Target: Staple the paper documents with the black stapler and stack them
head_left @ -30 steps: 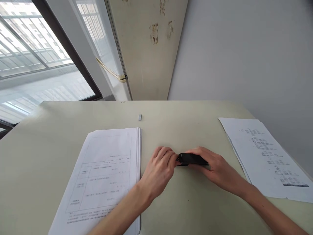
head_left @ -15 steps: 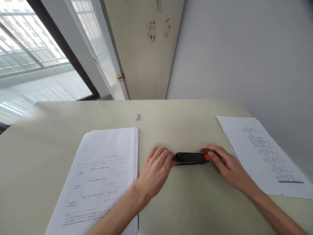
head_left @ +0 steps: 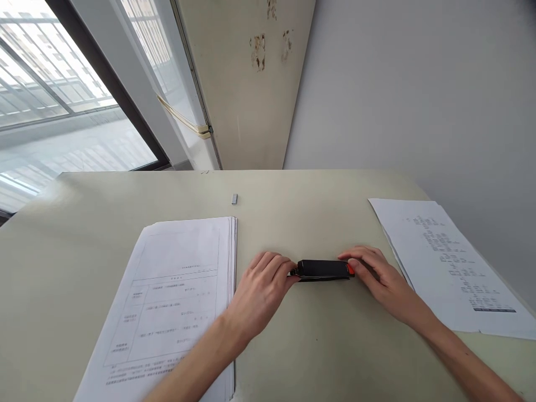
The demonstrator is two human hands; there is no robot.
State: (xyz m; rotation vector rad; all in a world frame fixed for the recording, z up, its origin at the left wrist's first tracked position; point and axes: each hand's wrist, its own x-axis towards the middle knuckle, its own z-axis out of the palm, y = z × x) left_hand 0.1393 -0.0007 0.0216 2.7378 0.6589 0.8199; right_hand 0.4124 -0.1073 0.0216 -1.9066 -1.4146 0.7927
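Note:
A black stapler (head_left: 322,268) with a red end piece lies lengthwise from left to right just above the desk. My left hand (head_left: 266,287) is closed, its fingertips and thumb pinching the stapler's left end, which they partly hide. At the opposite end, my right hand (head_left: 379,279) has its thumb on the red piece and its fingers curled over the far side. Farther back on the desk sits a small grey strip of staples (head_left: 234,199), touched by neither hand.
A thick stack of printed sheets (head_left: 180,251) lies left, partly under my left forearm. More printed sheets (head_left: 435,268) are at the right, beside my right forearm. The pale desk (head_left: 301,201) meets a wall (head_left: 397,84) and a stained cabinet side (head_left: 251,111) behind.
The stapler and both hands have shifted slightly left. My right thumb and fingers have come in closer around the red end.

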